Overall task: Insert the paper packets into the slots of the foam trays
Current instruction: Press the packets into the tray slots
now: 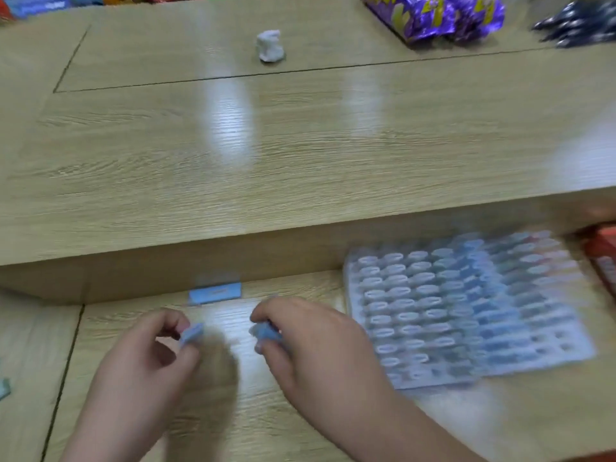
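Nearest, the left hand point(150, 355) pinches a small blue packet point(191, 333) between thumb and curled fingers point(171, 323). The right hand point(310, 345) pinches a second packet point(266, 331) in the same way. Both are held just above the table point(100, 315) and neither is at a slot yet. Just beyond them a third packet point(215, 293) lies flat against the raised ledge. To the right lies the foam tray point(350, 295). Its far-right columns look filled with blue and reddish packets, while the left columns show bare oval slots, though blur hides the exact count. By my reckoning the job is about half done, with many slots left. Far off sit a white wad point(270, 46) and purple bags point(433, 15).
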A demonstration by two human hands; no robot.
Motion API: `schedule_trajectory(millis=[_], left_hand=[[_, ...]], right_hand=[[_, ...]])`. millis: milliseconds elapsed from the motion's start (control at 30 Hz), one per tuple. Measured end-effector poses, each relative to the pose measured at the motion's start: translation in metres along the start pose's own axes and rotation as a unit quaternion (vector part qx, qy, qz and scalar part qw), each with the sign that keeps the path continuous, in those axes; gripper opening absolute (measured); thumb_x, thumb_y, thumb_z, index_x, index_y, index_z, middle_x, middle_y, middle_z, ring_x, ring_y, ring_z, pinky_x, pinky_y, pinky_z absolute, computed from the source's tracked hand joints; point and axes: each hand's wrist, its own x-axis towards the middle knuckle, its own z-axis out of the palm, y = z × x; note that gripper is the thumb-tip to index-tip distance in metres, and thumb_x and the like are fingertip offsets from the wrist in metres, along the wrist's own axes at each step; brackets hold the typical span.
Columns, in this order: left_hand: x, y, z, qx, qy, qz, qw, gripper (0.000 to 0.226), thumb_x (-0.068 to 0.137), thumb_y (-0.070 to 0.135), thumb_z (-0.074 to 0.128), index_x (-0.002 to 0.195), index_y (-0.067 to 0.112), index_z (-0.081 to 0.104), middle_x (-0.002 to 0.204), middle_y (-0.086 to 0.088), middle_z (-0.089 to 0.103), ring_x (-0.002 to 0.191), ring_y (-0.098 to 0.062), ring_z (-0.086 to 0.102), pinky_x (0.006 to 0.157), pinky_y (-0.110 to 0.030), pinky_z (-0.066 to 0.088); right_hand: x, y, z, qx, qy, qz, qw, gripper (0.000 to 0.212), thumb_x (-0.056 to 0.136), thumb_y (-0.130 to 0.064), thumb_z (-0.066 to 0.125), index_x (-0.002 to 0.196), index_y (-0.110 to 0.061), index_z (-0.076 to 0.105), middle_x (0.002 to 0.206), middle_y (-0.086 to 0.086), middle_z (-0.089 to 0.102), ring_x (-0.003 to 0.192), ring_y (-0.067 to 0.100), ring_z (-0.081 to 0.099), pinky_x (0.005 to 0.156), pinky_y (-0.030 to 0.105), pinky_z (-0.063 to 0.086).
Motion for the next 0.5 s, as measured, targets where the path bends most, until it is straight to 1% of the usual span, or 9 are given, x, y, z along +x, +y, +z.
schedule_trajectory(millis=[33,67,167,233,267,333,400,433,500], left_hand=[[-0.003,0.015,0.002,-0.014,-0.011,0.027,0.999,0.032,0.067,0.045,0.069,0.097,0.036,0.061,0.053,0.005,0.057,0.035,-0.007,0.042,0.038,-0.020,0.033],[-0.007,0.029,0.007,-0.042,-0.016,0.060,0.997,0.037,0.064,0.050,0.062,0.098,0.037,0.061,0.055,0.005,0.057,0.036,-0.007,0.042,0.038,-0.022,0.034],[-0.018,0.073,0.030,-0.120,-0.036,0.126,0.984,0.045,0.064,0.045,0.059,0.108,0.039,0.063,0.074,0.007,0.059,0.042,-0.011,0.049,0.039,-0.018,0.036],[-0.027,0.104,0.048,-0.139,-0.050,0.157,0.976,0.050,0.068,0.043,0.059,0.117,0.035,0.063,0.080,0.006,0.059,0.045,-0.015,0.052,0.043,-0.016,0.039],[-0.031,0.118,0.056,-0.145,-0.052,0.171,0.973,0.048,0.070,0.044,0.060,0.117,0.033,0.063,0.081,0.005,0.060,0.047,-0.017,0.053,0.044,-0.017,0.040],[-0.040,0.145,0.074,-0.157,-0.045,0.192,0.968,0.040,0.074,0.046,0.061,0.111,0.031,0.066,0.080,0.003,0.063,0.052,-0.022,0.059,0.045,-0.024,0.047],[-0.050,0.169,0.091,-0.173,-0.036,0.207,0.962,0.031,0.076,0.047,0.062,0.103,0.032,0.069,0.077,0.001,0.066,0.056,-0.024,0.062,0.050,-0.028,0.051],[-0.054,0.180,0.100,-0.187,-0.034,0.207,0.960,0.029,0.076,0.047,0.063,0.099,0.033,0.070,0.076,0.001,0.067,0.057,-0.023,0.063,0.052,-0.027,0.051],[-0.062,0.199,0.116,-0.207,-0.037,0.204,0.956,0.025,0.074,0.047,0.065,0.094,0.035,0.072,0.076,0.001,0.067,0.058,-0.018,0.062,0.056,-0.020,0.050]], right_hand=[[-0.005,0.003,-0.014,0.027,0.019,0.000,0.999,0.021,0.091,-0.038,0.056,0.112,-0.038,0.054,0.107,-0.016,0.065,0.093,0.005,0.059,0.076,0.027,0.049],[-0.010,0.006,-0.029,0.055,0.031,0.006,0.998,0.020,0.091,-0.039,0.057,0.112,-0.038,0.056,0.104,-0.017,0.065,0.089,0.003,0.059,0.076,0.025,0.049],[-0.033,0.028,-0.071,0.129,0.071,0.038,0.988,0.017,0.090,-0.043,0.059,0.107,-0.039,0.058,0.093,-0.018,0.065,0.082,0.002,0.060,0.072,0.023,0.051],[-0.052,0.049,-0.095,0.188,0.094,0.066,0.975,0.016,0.088,-0.038,0.064,0.103,-0.039,0.059,0.086,-0.021,0.063,0.076,0.003,0.063,0.066,0.015,0.049],[-0.062,0.061,-0.107,0.213,0.107,0.081,0.968,0.017,0.086,-0.033,0.068,0.101,-0.039,0.061,0.082,-0.023,0.062,0.071,0.002,0.065,0.063,0.010,0.046],[-0.084,0.085,-0.132,0.254,0.140,0.109,0.951,0.020,0.083,-0.026,0.072,0.098,-0.038,0.065,0.077,-0.023,0.065,0.065,0.001,0.066,0.060,0.006,0.045],[-0.104,0.108,-0.157,0.285,0.176,0.140,0.932,0.019,0.081,-0.027,0.074,0.094,-0.039,0.067,0.075,-0.015,0.071,0.063,0.004,0.069,0.057,0.012,0.050],[-0.113,0.120,-0.168,0.291,0.192,0.153,0.925,0.020,0.082,-0.026,0.077,0.093,-0.040,0.068,0.074,-0.010,0.073,0.065,0.007,0.071,0.058,0.015,0.053],[-0.126,0.144,-0.185,0.284,0.226,0.169,0.916,0.024,0.082,-0.017,0.076,0.090,-0.038,0.069,0.077,-0.008,0.074,0.070,0.007,0.072,0.061,0.013,0.052]])
